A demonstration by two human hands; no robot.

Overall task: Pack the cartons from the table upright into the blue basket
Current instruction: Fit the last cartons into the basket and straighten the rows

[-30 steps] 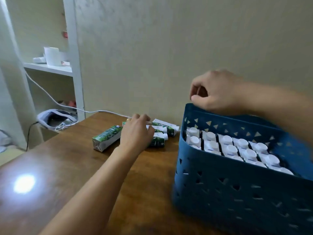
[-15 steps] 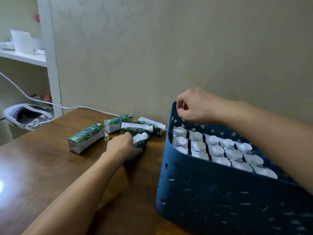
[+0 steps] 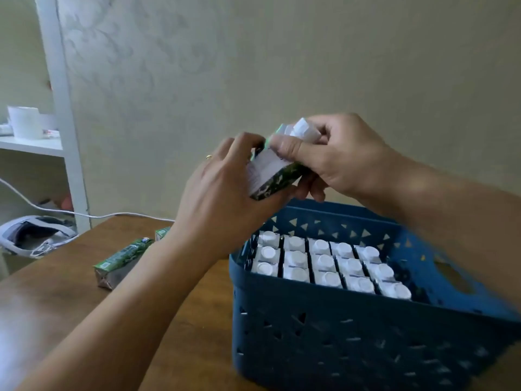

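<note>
One carton [image 3: 277, 167], off the table a moment ago, now sits tilted mid-frame above the blue basket [image 3: 332, 334], grasped by left hand [image 3: 222, 193] and right hand [image 3: 335, 159], ready for upright insertion.

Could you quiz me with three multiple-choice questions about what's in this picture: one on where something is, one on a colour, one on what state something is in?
1. Where is the held carton?
A. in the air above the basket's far rim
B. flat on the table
C. on the white shelf

2. What colour is the basket?
A. red
B. blue
C. white

3. How do the packed cartons stand?
A. lying flat
B. upside down
C. upright, caps up

Answers:
1 A: the left hand and right hand grip it above the rim.
2 B: its perforated walls are blue.
3 C: white round caps face upward in rows.
</note>
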